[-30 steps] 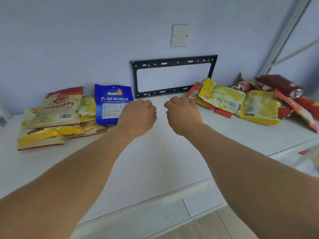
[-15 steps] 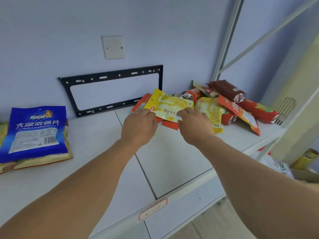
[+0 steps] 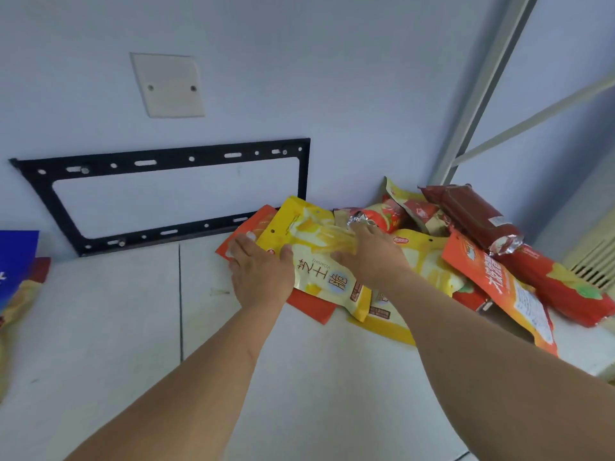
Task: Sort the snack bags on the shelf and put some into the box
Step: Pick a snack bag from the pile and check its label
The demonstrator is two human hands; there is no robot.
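A pile of snack bags lies at the right back of the white shelf (image 3: 299,377). On top at the pile's left is a yellow bag (image 3: 319,277), lying over a flat orange-red bag (image 3: 309,307). My left hand (image 3: 259,271) rests flat at the yellow bag's left edge, fingers over the orange-red bag and thumb against the yellow one. My right hand (image 3: 369,257) lies on the yellow bag's upper right part, its fingers blurred. To the right are a second yellow bag (image 3: 429,261), an orange bag (image 3: 499,287) and a dark red pack (image 3: 472,211). No box is in view.
A blue bag (image 3: 16,257) on yellow bags sits at the far left edge. A black metal bracket (image 3: 166,158) and a blank wall plate (image 3: 168,84) are on the wall behind. A grey shelf upright (image 3: 479,94) rises at the right, with a long red bag (image 3: 559,287) near it.
The view has swung right and closer to the pile. Both hands have reached from the middle of the shelf onto the yellow bag, the right hand now lying further over it.
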